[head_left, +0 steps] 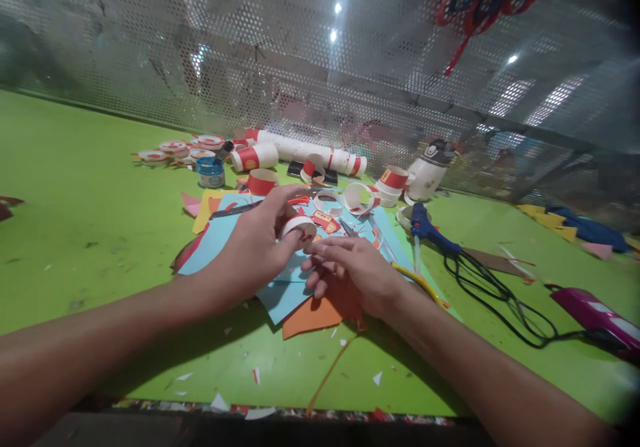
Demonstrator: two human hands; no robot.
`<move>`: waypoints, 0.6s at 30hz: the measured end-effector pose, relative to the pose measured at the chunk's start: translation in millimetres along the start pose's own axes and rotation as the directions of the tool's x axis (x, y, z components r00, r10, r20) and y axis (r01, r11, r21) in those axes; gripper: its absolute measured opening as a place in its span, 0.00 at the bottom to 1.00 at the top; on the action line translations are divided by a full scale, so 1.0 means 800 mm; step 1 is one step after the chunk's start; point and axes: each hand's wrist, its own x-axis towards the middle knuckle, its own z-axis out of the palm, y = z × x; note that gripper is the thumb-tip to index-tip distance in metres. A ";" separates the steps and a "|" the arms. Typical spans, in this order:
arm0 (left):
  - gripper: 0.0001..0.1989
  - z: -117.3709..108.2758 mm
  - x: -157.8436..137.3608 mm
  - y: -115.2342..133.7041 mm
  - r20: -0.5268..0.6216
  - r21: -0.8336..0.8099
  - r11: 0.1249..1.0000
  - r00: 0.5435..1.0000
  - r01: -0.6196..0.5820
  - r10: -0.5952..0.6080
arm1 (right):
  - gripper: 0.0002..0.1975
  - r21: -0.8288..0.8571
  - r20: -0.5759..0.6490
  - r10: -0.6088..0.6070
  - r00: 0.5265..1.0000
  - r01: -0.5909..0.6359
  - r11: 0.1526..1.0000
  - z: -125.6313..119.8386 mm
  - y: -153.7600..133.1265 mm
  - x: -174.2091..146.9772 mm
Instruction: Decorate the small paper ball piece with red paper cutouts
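My left hand point(255, 240) is closed around a short cut piece of paper cup point(300, 230), white with red marks on its round face. Close to the cup piece's right side is my right hand point(353, 267), thumb and forefinger drawn together in a pinch, the other fingers loosely curled. What the pinch holds, if anything, is too small to tell. Beneath both hands lie blue paper sheets point(205, 250) and an orange sheet point(315, 317). Beyond them, cut paper rings point(361, 199) and red-and-yellow paper cutouts point(326, 221) rest on the blue sheets, beside scissors point(349, 228).
A blue glue gun point(430, 230) with a coiled black cord lies right, near yellow-handled scissors point(423, 283) and a magenta device point(595, 313). Behind stand a blue jar point(210, 172), paper cups point(255, 158), a long cup tube point(305, 150) and a white bottle point(427, 173). Scraps litter the green table point(75, 247).
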 end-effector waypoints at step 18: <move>0.26 0.007 -0.022 0.007 0.049 0.347 0.885 0.949 -0.309 0.312 | 0.12 -0.433 -0.158 -0.106 0.982 0.027 0.901 0.016 0.005 -0.002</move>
